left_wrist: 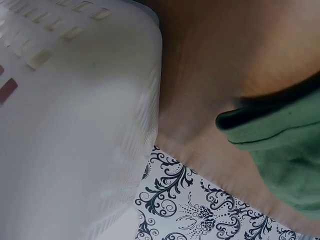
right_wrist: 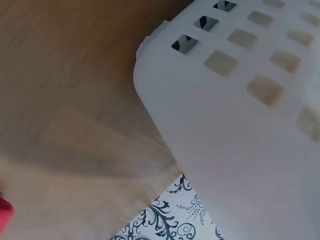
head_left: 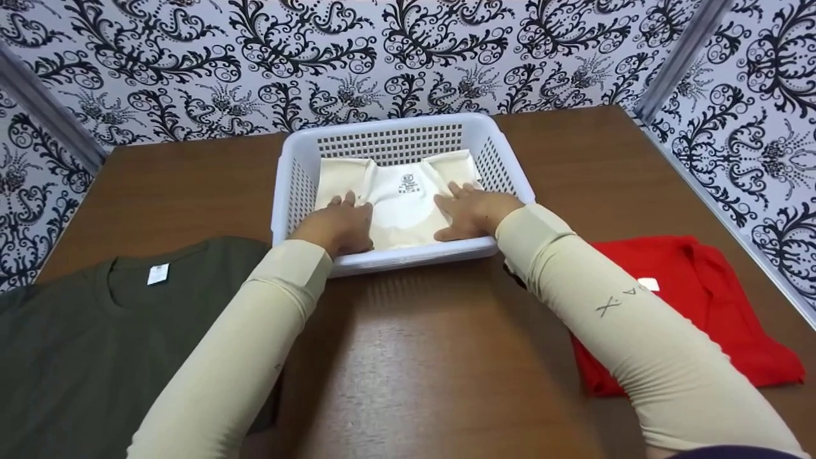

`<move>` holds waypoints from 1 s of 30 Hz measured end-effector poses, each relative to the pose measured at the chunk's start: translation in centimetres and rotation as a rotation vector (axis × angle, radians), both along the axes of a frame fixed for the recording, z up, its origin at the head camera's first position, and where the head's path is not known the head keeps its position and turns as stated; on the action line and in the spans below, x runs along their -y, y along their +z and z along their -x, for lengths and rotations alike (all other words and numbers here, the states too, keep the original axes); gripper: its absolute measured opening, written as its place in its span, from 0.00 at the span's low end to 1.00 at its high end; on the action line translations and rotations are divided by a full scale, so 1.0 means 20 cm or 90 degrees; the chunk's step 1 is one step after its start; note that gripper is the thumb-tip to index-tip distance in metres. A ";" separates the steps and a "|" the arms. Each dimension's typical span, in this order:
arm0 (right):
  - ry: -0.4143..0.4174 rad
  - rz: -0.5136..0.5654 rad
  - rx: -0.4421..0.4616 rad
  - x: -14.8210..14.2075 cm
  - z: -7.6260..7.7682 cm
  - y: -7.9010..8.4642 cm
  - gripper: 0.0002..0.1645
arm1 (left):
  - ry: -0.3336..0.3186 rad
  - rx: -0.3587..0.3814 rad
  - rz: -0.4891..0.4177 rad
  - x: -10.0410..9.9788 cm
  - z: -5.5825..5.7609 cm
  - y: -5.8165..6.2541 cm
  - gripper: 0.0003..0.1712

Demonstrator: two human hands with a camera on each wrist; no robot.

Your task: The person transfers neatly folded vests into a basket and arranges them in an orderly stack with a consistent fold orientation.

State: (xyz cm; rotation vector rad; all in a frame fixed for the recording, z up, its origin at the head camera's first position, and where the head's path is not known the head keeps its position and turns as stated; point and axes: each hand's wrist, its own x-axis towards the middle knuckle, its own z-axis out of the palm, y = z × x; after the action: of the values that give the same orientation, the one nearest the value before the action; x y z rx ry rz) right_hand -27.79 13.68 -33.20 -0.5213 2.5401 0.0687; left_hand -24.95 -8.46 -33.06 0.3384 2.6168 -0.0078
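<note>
A cream T-shirt (head_left: 400, 210) with a small dark print at its neck lies folded inside a white plastic basket (head_left: 417, 254) with slotted walls. My left hand (head_left: 341, 224) reaches over the near rim and rests on the shirt's left part, fingers extended. On the shirt's right part, my right hand (head_left: 475, 210) lies with its fingers spread. Both wrist views show the basket's outer wall (left_wrist: 85, 115) close up, at the right wrist with square holes in the wall (right_wrist: 210, 115); the hands are hidden there.
A dark green T-shirt (head_left: 121, 357) with a white neck label lies on the brown table (head_left: 408, 382) at left. A folded red garment (head_left: 707, 306) lies at right, partly behind my right sleeve. Patterned walls (head_left: 306, 57) border the table's back and sides.
</note>
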 end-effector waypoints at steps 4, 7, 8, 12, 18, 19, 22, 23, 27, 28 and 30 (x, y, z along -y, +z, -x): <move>-0.001 -0.002 -0.001 0.01 -0.02 0.01 0.49 | 0.002 -0.004 -0.001 0.00 -0.02 0.00 0.41; -0.004 -0.001 -0.003 0.00 -0.03 0.01 0.49 | 0.003 -0.008 -0.005 0.01 -0.03 0.01 0.41; -0.003 -0.001 -0.005 0.00 -0.04 0.01 0.49 | 0.003 -0.008 -0.006 0.01 -0.04 0.01 0.42; 0.005 0.001 -0.003 -0.01 -0.07 0.00 0.49 | 0.007 0.007 -0.011 0.00 -0.07 0.01 0.42; 0.009 0.004 -0.002 -0.04 -0.09 -0.02 0.48 | 0.027 0.019 -0.018 -0.02 -0.09 0.00 0.42; 0.011 0.005 -0.003 -0.04 -0.09 -0.02 0.48 | 0.028 0.016 -0.016 -0.02 -0.09 0.00 0.42; 0.013 0.008 0.000 -0.03 -0.10 -0.02 0.48 | 0.028 0.014 -0.012 -0.02 -0.09 -0.01 0.43; 0.013 0.009 0.001 -0.03 -0.10 -0.02 0.48 | 0.026 0.013 -0.011 -0.02 -0.09 -0.01 0.43; 0.000 0.018 0.005 -0.03 -0.09 -0.02 0.48 | 0.030 0.005 -0.009 -0.02 -0.09 -0.01 0.43; -0.003 0.022 0.005 -0.03 -0.09 -0.02 0.48 | 0.030 0.003 -0.008 -0.02 -0.09 -0.01 0.43; -0.011 0.033 0.005 -0.03 -0.09 -0.02 0.48 | 0.026 -0.006 -0.005 -0.02 -0.09 -0.01 0.42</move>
State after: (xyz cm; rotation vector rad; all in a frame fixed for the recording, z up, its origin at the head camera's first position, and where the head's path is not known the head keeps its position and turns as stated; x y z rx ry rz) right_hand -26.03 14.28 -33.57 -0.5193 2.5438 -0.0061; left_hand -23.20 -8.02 -33.22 0.2891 2.6325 0.0142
